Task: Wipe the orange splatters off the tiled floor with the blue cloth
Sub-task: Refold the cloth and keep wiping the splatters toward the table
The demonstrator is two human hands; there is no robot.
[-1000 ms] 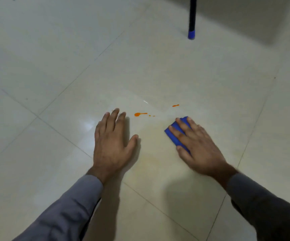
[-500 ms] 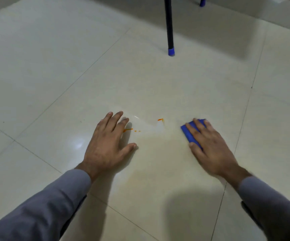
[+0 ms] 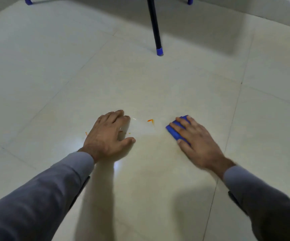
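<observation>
My right hand (image 3: 198, 141) lies flat on the folded blue cloth (image 3: 174, 132), pressing it to the pale tiled floor (image 3: 140, 80); only the cloth's left and far edges show past the fingers. A small orange splatter (image 3: 150, 120) sits on the tile to the left of the cloth, between my hands. My left hand (image 3: 108, 134) rests on the floor, fingers bent at the knuckles and holding nothing. Tiny orange specks (image 3: 128, 133) show by its fingertips, and another orange mark (image 3: 86, 133) peeks out at its left side. A faint yellowish smear covers the tile in front of me.
A black furniture leg with a blue foot cap (image 3: 159, 51) stands on the floor beyond the splatters. Two more blue-capped feet, one far left (image 3: 28, 1) and one far right (image 3: 190, 0), show at the top edge. Grey grout lines cross the floor.
My right hand has slid the cloth to the right, away from the splatters. My left hand crept forward over the larger orange drop and its fingers curled. My view tilted up.
</observation>
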